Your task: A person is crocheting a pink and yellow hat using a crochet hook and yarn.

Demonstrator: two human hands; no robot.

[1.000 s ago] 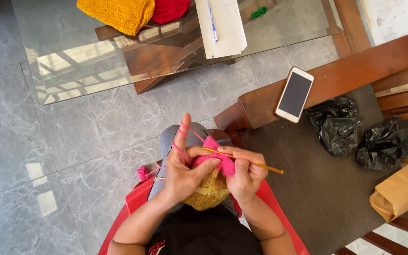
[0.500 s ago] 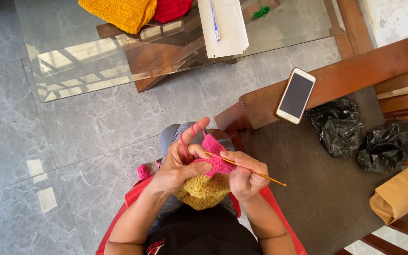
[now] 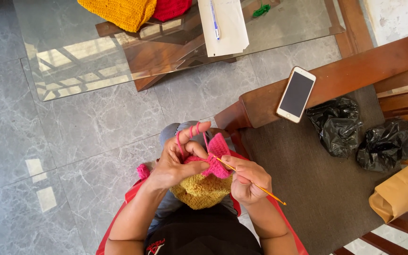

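My left hand (image 3: 178, 158) pinches a small pink crocheted piece (image 3: 217, 158), and pink yarn (image 3: 184, 138) loops over its raised forefinger. My right hand (image 3: 246, 179) grips a yellow crochet hook (image 3: 251, 182) whose tip pokes into the pink piece. Under both hands, on my lap, lies a yellow crocheted piece (image 3: 201, 191). A bit of pink yarn (image 3: 142, 171) shows by my left wrist.
A glass table (image 3: 95, 61) ahead carries yellow knitwear (image 3: 119, 12), red knitwear (image 3: 171, 7), paper with a pen (image 3: 223, 23) and green yarn (image 3: 260, 9). On the wooden armrest lies a phone (image 3: 296, 94). Two black bags (image 3: 336, 125) and a brown paper bag (image 3: 395, 193) sit on the seat at right.
The view shifted slightly. My left forefinger has bent lower with the yarn over it, and the hook has kept working at the pink piece.
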